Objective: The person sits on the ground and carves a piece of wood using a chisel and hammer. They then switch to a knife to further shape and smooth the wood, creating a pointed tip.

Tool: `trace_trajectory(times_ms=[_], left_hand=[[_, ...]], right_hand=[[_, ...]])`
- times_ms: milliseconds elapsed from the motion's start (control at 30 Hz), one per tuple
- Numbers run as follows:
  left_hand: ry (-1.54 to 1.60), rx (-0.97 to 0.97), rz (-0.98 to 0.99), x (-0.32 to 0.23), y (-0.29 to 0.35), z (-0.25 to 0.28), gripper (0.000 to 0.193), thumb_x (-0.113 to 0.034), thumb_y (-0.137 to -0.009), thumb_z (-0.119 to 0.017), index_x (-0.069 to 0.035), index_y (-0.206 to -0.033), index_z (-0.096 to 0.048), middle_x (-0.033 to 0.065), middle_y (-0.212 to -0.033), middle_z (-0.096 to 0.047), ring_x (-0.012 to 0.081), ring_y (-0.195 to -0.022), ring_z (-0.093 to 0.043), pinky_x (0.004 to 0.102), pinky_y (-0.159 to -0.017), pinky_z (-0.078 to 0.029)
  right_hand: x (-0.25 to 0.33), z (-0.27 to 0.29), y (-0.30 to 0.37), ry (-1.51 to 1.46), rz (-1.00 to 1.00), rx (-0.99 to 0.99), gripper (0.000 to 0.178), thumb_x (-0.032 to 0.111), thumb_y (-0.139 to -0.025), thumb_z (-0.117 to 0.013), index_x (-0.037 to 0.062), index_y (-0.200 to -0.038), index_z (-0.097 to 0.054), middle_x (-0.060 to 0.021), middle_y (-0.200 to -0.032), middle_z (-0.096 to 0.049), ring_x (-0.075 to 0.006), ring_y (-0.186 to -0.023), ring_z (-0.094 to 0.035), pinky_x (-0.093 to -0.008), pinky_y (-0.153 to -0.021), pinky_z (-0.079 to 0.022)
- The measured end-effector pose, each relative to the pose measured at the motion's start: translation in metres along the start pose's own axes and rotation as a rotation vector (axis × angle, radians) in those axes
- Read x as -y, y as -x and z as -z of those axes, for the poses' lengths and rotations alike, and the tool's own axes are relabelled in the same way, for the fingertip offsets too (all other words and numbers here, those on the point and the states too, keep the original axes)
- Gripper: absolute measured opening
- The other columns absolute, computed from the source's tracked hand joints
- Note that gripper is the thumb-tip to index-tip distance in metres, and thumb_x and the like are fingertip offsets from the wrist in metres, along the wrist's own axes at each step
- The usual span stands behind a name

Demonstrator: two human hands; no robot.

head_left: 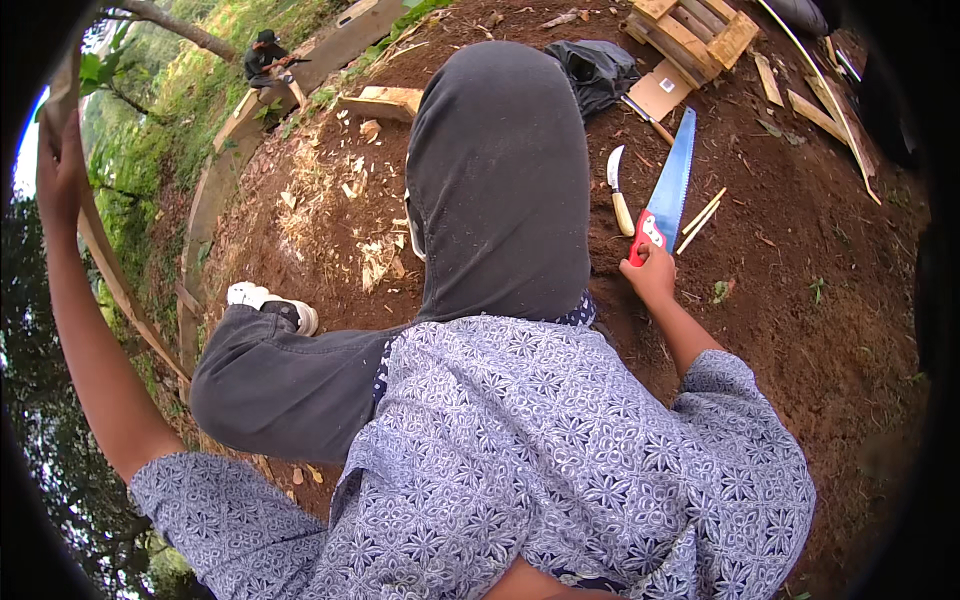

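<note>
My right hand (654, 276) is closed around the red handle of a hand saw (672, 180). The saw rests on or just above the brown soil, its long bluish blade pointing away from me. Left of the blade lies a curved knife (619, 192) with a wooden handle. Two thin pale sticks (701, 221) are on the ground to the blade's right. Raised at the far left, my left hand (60, 170) grips a long wooden strip (112, 256) that slants down toward the ground. Part of that hand is in shadow, near the picture's rim.
Wood shavings (375, 262) cover the ground on the left. A stack of wooden blocks (690, 38), a black plastic bag (592, 75) and a piece of cardboard (660, 90) stand or lie at the far side. Loose boards (818, 116) lie far right. Another person (270, 62) sits in the distance.
</note>
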State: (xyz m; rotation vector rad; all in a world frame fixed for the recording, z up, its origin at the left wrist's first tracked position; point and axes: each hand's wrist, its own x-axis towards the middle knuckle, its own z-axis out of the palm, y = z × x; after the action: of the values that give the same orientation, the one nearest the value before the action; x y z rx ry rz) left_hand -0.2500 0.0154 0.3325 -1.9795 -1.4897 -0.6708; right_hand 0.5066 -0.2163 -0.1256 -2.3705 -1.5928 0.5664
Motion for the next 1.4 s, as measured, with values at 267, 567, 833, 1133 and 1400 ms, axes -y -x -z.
trace_trajectory(times_ms=[267, 567, 833, 1133, 1400], left_hand=[[0.334, 0.761, 0.261, -0.134, 0.182, -0.194, 0.078, -0.046, -0.098, -0.062, -0.003, -0.158, -0.036, 0.0289, -0.138, -0.061, 0.0408, -0.127, -0.060, 0.0459, -0.107, -0.048], [0.481, 1.262, 0.499, -0.214, 0.341, -0.300, 0.075, -0.051, -0.092, -0.063, -0.010, -0.152, -0.044, 0.0290, -0.129, -0.066, 0.0427, -0.119, -0.065, 0.0495, -0.103, -0.051], [0.628, 1.172, 0.713, -0.219, 0.361, -0.296, 0.070, -0.058, -0.089, -0.064, -0.008, -0.138, -0.055, 0.0256, -0.114, -0.072, 0.0413, -0.107, -0.070, 0.0494, -0.093, -0.053], [0.666, 1.133, 0.816, -0.216, 0.382, -0.305, 0.073, -0.062, -0.080, -0.073, -0.003, -0.123, -0.064, 0.0233, -0.109, -0.072, 0.0368, -0.102, -0.070, 0.0450, -0.088, -0.054], [0.516, 1.044, 0.765, -0.223, 0.385, -0.307, 0.079, -0.063, -0.077, -0.076, 0.001, -0.121, -0.064, 0.0259, -0.111, -0.071, 0.0398, -0.105, -0.069, 0.0464, -0.091, -0.054]], right_hand=[[-0.033, 0.025, -0.009, -0.795, -0.304, -0.150, 0.025, 0.024, -0.094, -0.058, 0.0009, -0.088, -0.066, -0.0093, -0.086, -0.068, -0.0206, -0.080, -0.064, -0.0371, -0.078, -0.051], [0.118, 0.229, -0.039, -1.477, 0.032, -0.190, 0.018, 0.024, -0.105, -0.052, 0.0080, -0.097, -0.051, -0.0002, -0.080, -0.045, -0.0120, -0.072, -0.048, -0.0320, -0.071, -0.044], [0.319, 0.211, -0.075, -1.447, 0.495, 0.177, 0.029, 0.031, -0.107, -0.058, 0.0033, -0.105, -0.052, -0.0001, -0.081, -0.045, -0.0108, -0.071, -0.044, -0.0294, -0.071, -0.040], [0.446, 0.069, -0.038, -1.350, 0.401, 0.724, 0.030, 0.028, -0.107, -0.059, -0.0010, -0.101, -0.059, 0.0003, -0.074, -0.049, -0.0080, -0.063, -0.045, -0.0249, -0.059, -0.040], [0.441, -0.008, -0.014, -1.009, 0.395, 0.764, 0.034, 0.036, -0.102, -0.066, 0.0033, -0.094, -0.062, -0.0011, -0.074, -0.060, -0.0077, -0.064, -0.058, -0.0249, -0.059, -0.046]])
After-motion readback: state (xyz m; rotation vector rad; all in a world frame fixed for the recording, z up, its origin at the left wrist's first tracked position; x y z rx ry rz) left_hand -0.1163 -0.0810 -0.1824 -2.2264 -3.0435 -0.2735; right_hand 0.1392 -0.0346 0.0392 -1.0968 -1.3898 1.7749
